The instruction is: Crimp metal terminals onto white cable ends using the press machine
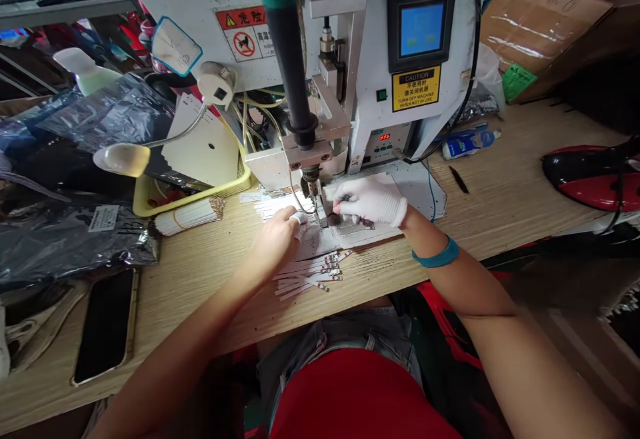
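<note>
Right hand (pixel 369 200) wears a white knit glove (pixel 385 204), ribbed toward the cuff; a plain teal band (pixel 437 253) circles the right forearm (pixel 470 292) near the wrist. Left hand (pixel 278 231) is mostly bare, with a small white covering (pixel 301 221) at the fingers, exact form unclear. Clothing: plain red top (pixel 357 396), faded grey-blue denim (pixel 297 358) creased at the waist, forearms sleeveless.

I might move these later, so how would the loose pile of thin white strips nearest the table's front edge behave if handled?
The loose pile of thin white strips looks narrow and flat, so each is probably light. They lie fairly straight, suggesting some stiffness, though they might bend. Overlapping with no visible band, they'd likely slide apart if pushed.
</note>
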The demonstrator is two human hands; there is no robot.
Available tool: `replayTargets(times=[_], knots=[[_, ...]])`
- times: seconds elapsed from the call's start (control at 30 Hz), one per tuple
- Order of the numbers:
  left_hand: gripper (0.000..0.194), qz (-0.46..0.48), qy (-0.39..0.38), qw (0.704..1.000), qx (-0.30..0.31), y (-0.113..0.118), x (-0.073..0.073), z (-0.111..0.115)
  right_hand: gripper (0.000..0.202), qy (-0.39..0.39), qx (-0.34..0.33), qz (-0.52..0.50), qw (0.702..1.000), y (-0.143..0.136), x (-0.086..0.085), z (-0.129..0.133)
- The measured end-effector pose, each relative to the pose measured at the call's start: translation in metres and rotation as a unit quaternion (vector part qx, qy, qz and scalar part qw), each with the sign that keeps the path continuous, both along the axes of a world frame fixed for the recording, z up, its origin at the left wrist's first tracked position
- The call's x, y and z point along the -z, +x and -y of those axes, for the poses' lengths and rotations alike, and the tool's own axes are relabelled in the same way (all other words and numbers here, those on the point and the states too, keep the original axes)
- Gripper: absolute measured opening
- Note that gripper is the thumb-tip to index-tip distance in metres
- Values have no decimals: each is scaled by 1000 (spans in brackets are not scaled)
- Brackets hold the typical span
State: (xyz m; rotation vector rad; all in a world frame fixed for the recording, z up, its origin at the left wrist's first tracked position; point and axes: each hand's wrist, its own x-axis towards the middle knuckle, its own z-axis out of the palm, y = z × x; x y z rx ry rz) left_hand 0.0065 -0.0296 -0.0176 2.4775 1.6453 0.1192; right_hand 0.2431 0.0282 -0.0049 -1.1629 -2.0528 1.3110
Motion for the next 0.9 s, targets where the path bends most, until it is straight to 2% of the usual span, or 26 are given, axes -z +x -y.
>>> replayTargets(times=[0.1, 0.2, 0.33, 0.5, 0.67, 0.9], knots=[[27, 46, 18, 999, 11, -2, -9, -4, 13, -126, 44, -113, 985, -2, 0, -2], [24, 111, -14, 994, -7, -5, -21, -10, 16, -183, 66, -180, 964, -6, -2, -4], [22, 208, -128, 969, -41, -7, -30, -19, 15, -170, 88, -185, 964, -10, -1, -5], [20, 294, -248, 919, -88, -11, -24, -28, 20, -174, 57, -207, 961, -15, 12, -6], [19, 341, -277, 895, -80, -12, -19, -29, 20, -198, 36, -191, 961, -18, 15, -6], [20, 366, -285, 881, -94, -11, -24, -28, 16, -238, 4, -186, 953, -18, 8, -7]])
